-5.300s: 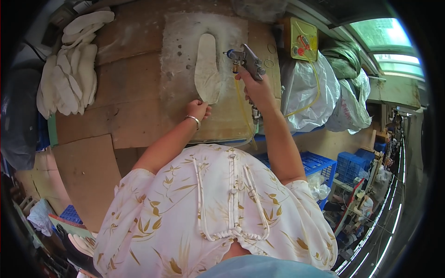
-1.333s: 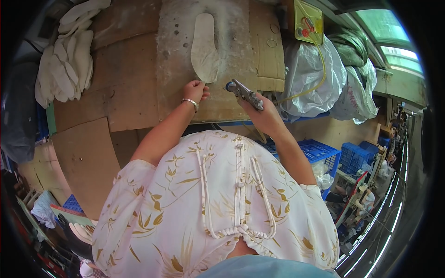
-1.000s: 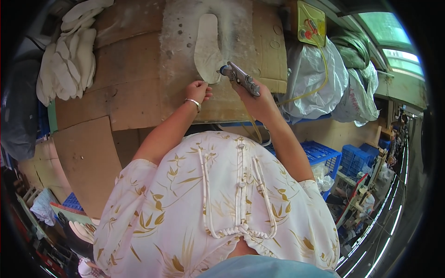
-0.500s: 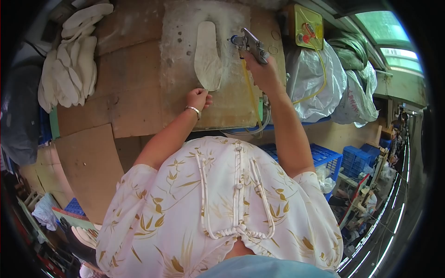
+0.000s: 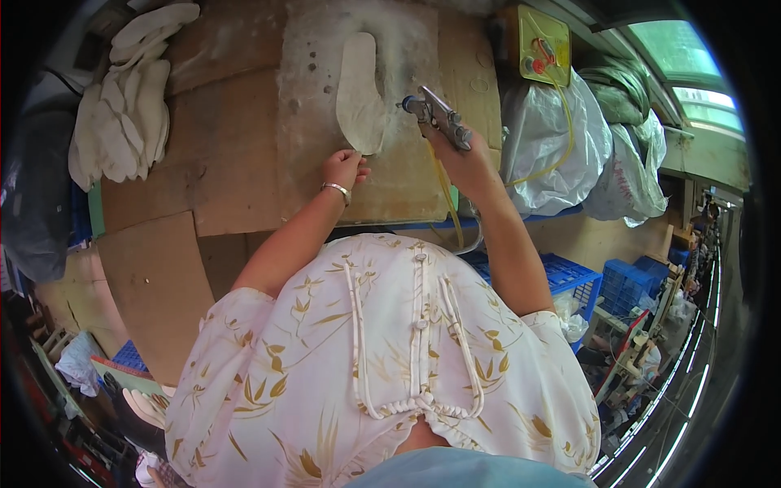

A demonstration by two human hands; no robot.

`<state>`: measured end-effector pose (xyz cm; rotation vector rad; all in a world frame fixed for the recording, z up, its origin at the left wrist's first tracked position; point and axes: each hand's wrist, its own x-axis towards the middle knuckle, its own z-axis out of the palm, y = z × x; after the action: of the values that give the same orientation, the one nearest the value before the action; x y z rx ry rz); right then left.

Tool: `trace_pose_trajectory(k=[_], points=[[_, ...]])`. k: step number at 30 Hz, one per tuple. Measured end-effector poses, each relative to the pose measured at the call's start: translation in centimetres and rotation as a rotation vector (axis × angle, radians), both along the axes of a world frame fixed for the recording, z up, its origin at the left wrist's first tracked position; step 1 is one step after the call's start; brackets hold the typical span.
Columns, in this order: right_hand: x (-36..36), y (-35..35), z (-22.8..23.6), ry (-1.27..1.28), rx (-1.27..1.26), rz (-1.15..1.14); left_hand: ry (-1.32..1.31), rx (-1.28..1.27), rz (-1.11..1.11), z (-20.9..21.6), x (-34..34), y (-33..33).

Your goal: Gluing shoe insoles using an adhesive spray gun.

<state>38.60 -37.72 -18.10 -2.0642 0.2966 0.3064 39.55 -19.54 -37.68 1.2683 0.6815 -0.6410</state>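
Observation:
A pale shoe insole [image 5: 360, 93] lies flat on a stained cardboard sheet [image 5: 313, 154], its wide end toward me. With fingers pinched, my left hand [image 5: 345, 167] grips the near edge of that insole. My right hand [image 5: 465, 159] is wrapped round a metal spray gun [image 5: 439, 115], held to the right of the insole and apart from it. The nozzle points left toward the insole. A yellow hose [image 5: 446, 191] hangs down from the gun. Whitish overspray surrounds the insole on the cardboard.
A pile of similar insoles [image 5: 122, 122] lies at the far left. At the far right stands a yellow container [image 5: 543, 28] with a hose running from it, beside silvery plastic bags [image 5: 553, 146]. Blue crates [image 5: 573, 275] sit below the table's right side.
The spray gun in my right hand has moved nearer to me and now sits beside the insole's wide end. My left hand and the insole have shifted very slightly.

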Motion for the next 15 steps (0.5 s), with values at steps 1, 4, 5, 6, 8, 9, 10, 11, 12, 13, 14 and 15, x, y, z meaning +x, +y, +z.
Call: trace_pose_trajectory(k=[1, 4, 5, 6, 8, 9, 10, 11, 12, 13, 14, 15], points=[[0.0, -0.3, 0.0, -0.016, 0.006, 0.012, -0.015, -0.001, 0.007, 0.0, 0.0, -0.1], [-1.6, -0.6, 0.3, 0.048, -0.043, 0.073, -0.023, -0.005, 0.028, -0.1, -0.3, -0.2], [-2.4, -0.7, 0.5, 0.126, -0.103, 0.117, -0.023, 0.001, 0.041, -0.2, -0.3, -0.2], [-2.9, -0.9, 0.3, 0.125, -0.099, 0.131, -0.025, 0.004, 0.048, -0.3, -0.3, -0.1], [-4.1, -1.4, -0.4, 0.097, -0.066, 0.165, -0.029, 0.004, 0.053, -0.4, -0.3, -0.2], [-3.9, -1.7, -0.5, 0.094, -0.066, 0.172, -0.036, 0.009, 0.067, -0.4, -0.3, -0.4], [-3.5, -1.9, -0.7, 0.091, -0.09, 0.166, -0.042, 0.016, 0.081, -0.1, -0.3, -0.5], [-3.1, -2.1, -0.9, 0.088, -0.114, 0.162, -0.044, 0.019, 0.09, 0.1, -0.3, -0.6], [-2.8, -2.4, -0.9, 0.084, -0.111, 0.173, -0.065, 0.041, 0.08, 0.4, -0.2, -0.8], [-2.4, -2.5, -1.0, -0.067, -0.06, 0.105, -0.086, 0.067, 0.088, 0.8, -0.2, -0.6], [-1.7, -2.3, -0.9, -0.217, 0.005, 0.051, -0.091, 0.083, 0.133, 1.2, 0.0, -0.4], [-1.8, -2.6, 0.1, -0.247, 0.05, 0.056, -0.194, 0.058, 0.112, 1.6, 0.4, -0.7]])
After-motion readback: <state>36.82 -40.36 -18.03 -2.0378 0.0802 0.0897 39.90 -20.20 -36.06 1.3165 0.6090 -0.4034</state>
